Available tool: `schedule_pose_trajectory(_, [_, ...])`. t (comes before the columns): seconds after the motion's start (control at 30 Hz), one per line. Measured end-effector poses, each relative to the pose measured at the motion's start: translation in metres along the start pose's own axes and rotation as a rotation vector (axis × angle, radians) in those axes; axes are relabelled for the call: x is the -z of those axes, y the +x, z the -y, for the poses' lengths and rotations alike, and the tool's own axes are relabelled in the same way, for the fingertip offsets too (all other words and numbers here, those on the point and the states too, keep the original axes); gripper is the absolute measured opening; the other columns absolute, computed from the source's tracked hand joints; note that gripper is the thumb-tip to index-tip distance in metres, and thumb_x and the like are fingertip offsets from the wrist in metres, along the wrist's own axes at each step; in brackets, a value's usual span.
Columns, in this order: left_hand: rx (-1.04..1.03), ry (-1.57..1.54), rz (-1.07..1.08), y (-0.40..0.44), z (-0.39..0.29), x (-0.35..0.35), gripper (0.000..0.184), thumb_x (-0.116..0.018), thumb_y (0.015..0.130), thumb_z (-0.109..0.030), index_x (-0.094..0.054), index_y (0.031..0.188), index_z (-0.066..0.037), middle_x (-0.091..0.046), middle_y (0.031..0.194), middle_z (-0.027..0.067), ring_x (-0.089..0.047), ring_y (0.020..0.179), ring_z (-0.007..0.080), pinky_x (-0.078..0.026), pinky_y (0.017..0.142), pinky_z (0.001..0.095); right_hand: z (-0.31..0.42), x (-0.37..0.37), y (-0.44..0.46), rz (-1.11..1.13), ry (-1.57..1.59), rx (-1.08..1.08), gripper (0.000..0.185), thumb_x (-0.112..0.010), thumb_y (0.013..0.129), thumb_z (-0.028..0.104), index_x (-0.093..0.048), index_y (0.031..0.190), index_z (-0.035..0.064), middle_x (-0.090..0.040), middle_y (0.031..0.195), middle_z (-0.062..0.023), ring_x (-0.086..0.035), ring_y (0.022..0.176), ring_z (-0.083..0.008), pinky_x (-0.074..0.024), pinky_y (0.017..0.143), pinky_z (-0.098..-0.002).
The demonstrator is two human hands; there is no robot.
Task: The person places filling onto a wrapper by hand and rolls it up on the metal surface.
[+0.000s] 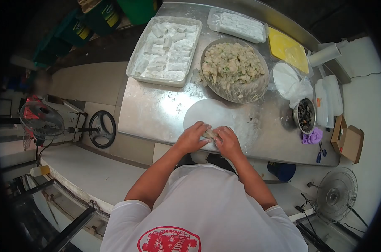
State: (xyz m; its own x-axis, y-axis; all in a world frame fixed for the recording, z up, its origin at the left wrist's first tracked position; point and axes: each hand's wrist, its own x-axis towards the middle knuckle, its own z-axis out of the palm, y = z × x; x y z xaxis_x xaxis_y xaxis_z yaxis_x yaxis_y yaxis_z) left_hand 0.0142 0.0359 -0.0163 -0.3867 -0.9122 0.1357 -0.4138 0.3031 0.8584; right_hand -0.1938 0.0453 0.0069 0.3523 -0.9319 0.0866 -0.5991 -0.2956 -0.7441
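Note:
Between my two hands is a small pale roll (208, 133), held over the front part of a round white sheet (203, 113) that lies on the steel table. My left hand (192, 137) has its fingers curled in on the roll's left end. On the other end, the fingers of my right hand (228, 142) are closed in the same way. My fingers hide part of the roll. Just beyond the sheet is a wide metal bowl (240, 97) of pale chunky filling (231, 63) with green bits. A plastic tray (157, 80) of white-dusted rolls stands at the back left.
A second covered tray (236, 26) and a yellow board (287, 48) are at the back. To the right are a small bowl (304, 116) of dark pieces, a purple cloth (312, 136), plastic containers (327, 101) and an open cardboard box (350, 140). White powder marks the steel table (157, 113).

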Motion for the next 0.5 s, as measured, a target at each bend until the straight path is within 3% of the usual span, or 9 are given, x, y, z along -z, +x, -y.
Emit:
schedule_pose_trajectory(0.17, [-0.011,0.157,0.129,0.003,0.008,-0.002,0.041,-0.078,0.075,-0.007,-0.065,0.114,-0.005,-0.061,0.114,0.0143,-0.064,0.102,0.0367,-0.055,0.085,0.043,-0.029,-0.005,-0.003,0.064,-0.068,0.155,0.027,-0.071,0.077,0.0,-0.069,0.104,0.0011,-0.065,0.113,-0.0158,-0.061,0.106,-0.0344,-0.0512,0.092,-0.0422])
schedule_pose_trajectory(0.37, [0.053,-0.025,0.07,0.005,-0.006,0.009,0.035,-0.075,0.076,-0.008,-0.065,0.11,-0.005,-0.063,0.11,0.0147,-0.063,0.103,0.037,-0.053,0.087,0.0434,0.003,0.004,0.001,-0.046,0.147,-0.022,0.022,-0.071,0.078,0.0,-0.068,0.1,0.0021,-0.064,0.104,-0.0121,-0.062,0.096,-0.0342,-0.0525,0.082,-0.0428])
schedule_pose_trajectory(0.5, [0.048,-0.055,0.126,0.005,0.006,0.009,0.032,-0.073,0.077,-0.007,-0.066,0.108,-0.003,-0.065,0.102,0.0159,-0.064,0.094,0.0378,-0.054,0.082,0.0426,-0.011,-0.011,0.011,0.001,-0.002,0.136,0.024,-0.072,0.078,0.001,-0.067,0.101,0.0029,-0.062,0.099,-0.0123,-0.062,0.093,-0.0341,-0.053,0.08,-0.0427])
